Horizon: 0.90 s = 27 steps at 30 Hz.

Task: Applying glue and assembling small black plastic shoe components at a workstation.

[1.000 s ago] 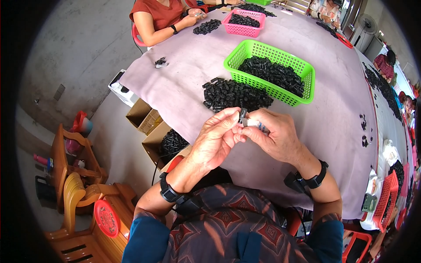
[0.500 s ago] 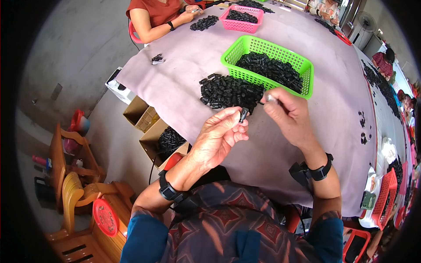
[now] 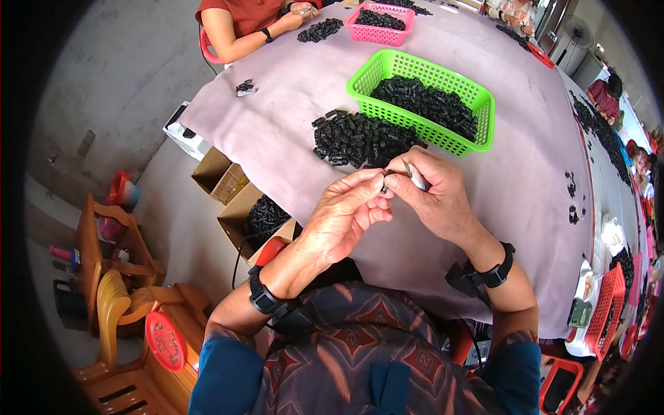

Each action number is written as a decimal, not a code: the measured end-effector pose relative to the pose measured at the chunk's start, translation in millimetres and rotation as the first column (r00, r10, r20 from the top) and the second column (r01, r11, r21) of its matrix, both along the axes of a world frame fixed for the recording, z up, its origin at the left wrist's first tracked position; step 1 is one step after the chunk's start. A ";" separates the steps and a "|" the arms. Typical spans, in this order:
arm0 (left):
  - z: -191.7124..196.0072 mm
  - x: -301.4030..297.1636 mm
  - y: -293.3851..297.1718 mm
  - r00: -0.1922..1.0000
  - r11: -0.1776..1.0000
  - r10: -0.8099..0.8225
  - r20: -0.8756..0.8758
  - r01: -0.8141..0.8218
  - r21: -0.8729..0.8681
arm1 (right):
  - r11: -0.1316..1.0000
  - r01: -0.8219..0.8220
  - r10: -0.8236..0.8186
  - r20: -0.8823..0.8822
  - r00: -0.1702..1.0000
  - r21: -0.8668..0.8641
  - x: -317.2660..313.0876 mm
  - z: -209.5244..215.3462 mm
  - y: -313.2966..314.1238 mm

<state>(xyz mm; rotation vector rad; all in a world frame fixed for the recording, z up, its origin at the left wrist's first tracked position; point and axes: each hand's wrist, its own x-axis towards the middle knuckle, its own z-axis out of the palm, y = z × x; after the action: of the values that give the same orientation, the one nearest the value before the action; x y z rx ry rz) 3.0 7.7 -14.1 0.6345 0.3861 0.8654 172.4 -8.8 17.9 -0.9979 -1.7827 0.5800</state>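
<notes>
A small black plastic piece (image 3: 384, 185) is pinched between the thumb and fingers of my left hand (image 3: 337, 216). My right hand (image 3: 440, 198) meets it from the right, thumb and fingertips pressed against the piece. A slim silver tool, perhaps a small blade (image 3: 416, 178), sticks out between the right thumb and fingers; its tip is hidden. Just beyond both hands lies a heap of similar black pieces (image 3: 363, 140) on the cloth-covered table (image 3: 532, 207). Behind this heap stands a green plastic basket (image 3: 415, 126) holding many more of them.
A pink basket (image 3: 375, 35) stands farther back, near a person in a red top (image 3: 242, 31). Open cardboard boxes (image 3: 235, 225) sit on the floor at left, by wooden chairs (image 3: 111, 304). A red basket (image 3: 605, 311) is at far right. More people work at the back.
My right hand has moved left and down with the silver tool, closing onto the black piece. My left hand stays nearly where it was, holding that piece.
</notes>
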 end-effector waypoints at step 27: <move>-25.4 -8.1 29.3 0.970 0.984 0.121 -0.213 -0.145 -0.102 | 0.695 0.567 -0.676 0.131 0.726 0.442 72.1 -24.7 52.3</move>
<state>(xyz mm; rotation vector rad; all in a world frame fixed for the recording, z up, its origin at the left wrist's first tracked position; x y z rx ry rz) -5.1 37.1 -39.6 0.5961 0.6687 0.9007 244.5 43.5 -6.8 -1.3694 -1.5527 -0.3559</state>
